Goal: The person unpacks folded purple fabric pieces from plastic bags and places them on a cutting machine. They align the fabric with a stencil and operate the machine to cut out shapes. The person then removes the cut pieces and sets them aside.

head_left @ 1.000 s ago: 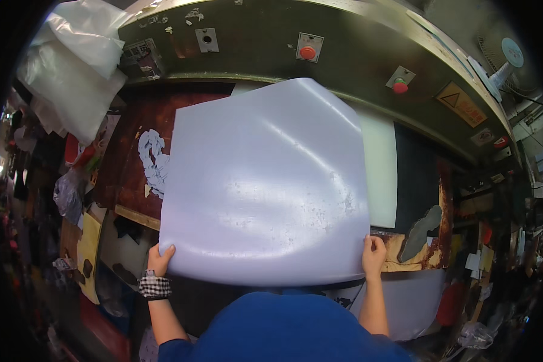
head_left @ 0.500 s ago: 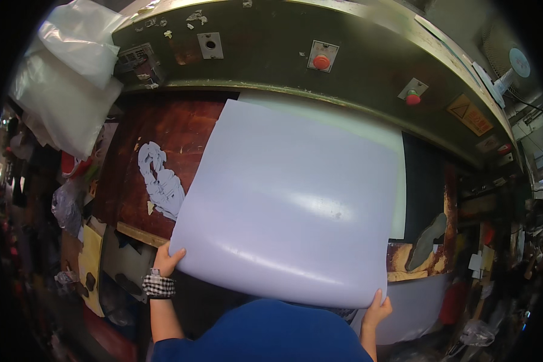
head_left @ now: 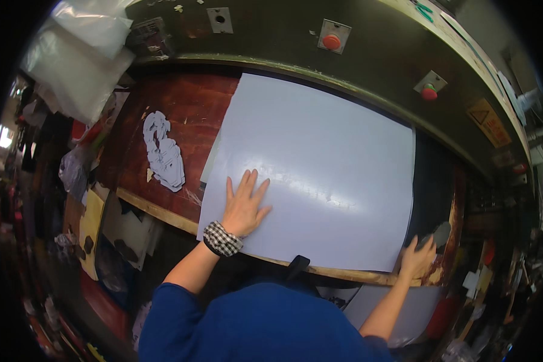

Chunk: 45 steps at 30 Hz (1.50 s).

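Observation:
A large pale lilac sheet [head_left: 320, 139] with a glossy surface lies flat on the worktop. My left hand [head_left: 244, 208] rests on its near left part, palm down and fingers spread. At the sheet's near right corner, my right hand [head_left: 417, 258] has its fingers around the lower end of a dark grey sole-shaped piece [head_left: 441, 234]. Its grip is partly hidden by the hand itself. Left of the sheet, a loose stack of pale cut pieces [head_left: 165, 158] lies on the reddish-brown board [head_left: 196, 108].
A dark green machine beam [head_left: 271, 42] runs across the far side, carrying red push buttons [head_left: 331, 41]. Clear plastic bags [head_left: 78, 66] hang at the far left. A black surface [head_left: 427, 187] shows right of the sheet. Green-handled scissors [head_left: 424, 11] lie on top of the beam.
The sheet has gone from raised in both hands to lying flat, farther away. My left hand let go of its edge and lies on it; my right hand moved to the grey piece.

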Motion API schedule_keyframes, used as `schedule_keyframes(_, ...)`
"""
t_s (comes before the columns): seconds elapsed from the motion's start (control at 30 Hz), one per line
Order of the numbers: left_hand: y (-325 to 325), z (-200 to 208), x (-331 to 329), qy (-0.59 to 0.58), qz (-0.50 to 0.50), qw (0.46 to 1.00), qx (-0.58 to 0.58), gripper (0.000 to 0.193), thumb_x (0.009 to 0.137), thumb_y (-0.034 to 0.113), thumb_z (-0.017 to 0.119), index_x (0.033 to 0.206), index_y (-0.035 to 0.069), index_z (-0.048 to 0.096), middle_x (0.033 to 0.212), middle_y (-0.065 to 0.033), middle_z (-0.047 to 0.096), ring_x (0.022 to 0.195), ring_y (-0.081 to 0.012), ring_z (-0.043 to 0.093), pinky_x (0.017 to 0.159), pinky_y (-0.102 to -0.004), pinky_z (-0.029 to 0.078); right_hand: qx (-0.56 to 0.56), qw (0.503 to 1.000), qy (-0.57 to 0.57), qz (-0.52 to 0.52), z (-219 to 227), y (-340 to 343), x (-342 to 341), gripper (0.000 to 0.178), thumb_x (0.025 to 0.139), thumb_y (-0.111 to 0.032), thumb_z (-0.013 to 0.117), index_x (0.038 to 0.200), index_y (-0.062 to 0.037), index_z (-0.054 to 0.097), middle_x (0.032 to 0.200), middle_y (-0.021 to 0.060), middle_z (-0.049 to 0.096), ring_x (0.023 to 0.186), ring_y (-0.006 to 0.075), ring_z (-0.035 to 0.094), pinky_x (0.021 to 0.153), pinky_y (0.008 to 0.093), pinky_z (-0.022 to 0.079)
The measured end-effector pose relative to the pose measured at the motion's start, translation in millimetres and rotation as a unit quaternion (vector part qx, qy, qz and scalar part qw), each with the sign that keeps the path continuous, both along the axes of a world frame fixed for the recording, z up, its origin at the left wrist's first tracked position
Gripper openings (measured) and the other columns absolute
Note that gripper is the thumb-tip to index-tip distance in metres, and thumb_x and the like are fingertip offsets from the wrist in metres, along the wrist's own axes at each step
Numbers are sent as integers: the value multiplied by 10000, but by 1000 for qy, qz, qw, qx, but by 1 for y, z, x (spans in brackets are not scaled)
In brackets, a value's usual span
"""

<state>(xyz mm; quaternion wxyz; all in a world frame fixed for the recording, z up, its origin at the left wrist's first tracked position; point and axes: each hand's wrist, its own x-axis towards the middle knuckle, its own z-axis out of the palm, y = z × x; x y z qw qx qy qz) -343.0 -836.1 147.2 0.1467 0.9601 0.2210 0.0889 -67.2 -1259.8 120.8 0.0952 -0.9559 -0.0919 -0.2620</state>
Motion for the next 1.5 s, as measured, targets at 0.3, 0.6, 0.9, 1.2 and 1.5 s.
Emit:
schedule_keyframes(0.3,26,-20,62,35,53,995,73,620,930,453,506,1467,173,375,1532,-169,304,1434,-322,257,1120,-643,143,-17,989,137,57,-42,-103,19,798,674,-421,847,1284,5,558,1342,296,454,1173,439,499,1006,511,406)
schedule_keyframes(0.6,75,-22,95,-85,35,995,-48,567,915,403,551,1401,125,462,1480,-176,373,1414,-310,296,1151,-593,178,117,972,-91,183,-12,-71,4,711,623,-526,857,1092,-34,649,907,183,640,803,348,629,732,442,545)
schedule_keyframes(0.9,83,-31,-2,-91,158,980,78,538,902,285,591,1332,-20,486,1403,-230,443,1370,-342,354,1131,-582,242,212,957,83,181,49,-16,-40,753,592,-298,941,1203,-38,586,1070,168,647,937,313,630,820,419,540)
schedule_keyframes(1.2,90,-20,6,-143,120,982,17,493,905,214,573,1274,-100,484,1359,-302,459,1302,-414,420,1127,-490,302,531,578,458,417,77,240,-91,959,619,-183,858,1392,-34,310,1272,162,517,1173,280,524,1000,384,410)
schedule_keyframes(1.5,92,-21,5,-239,135,960,-63,605,865,22,519,1407,-114,286,1360,-324,447,1255,-450,468,1096,-506,351,193,806,280,484,45,439,-141,747,533,-175,823,1204,-88,507,1332,309,372,1279,466,335,1058,502,338)
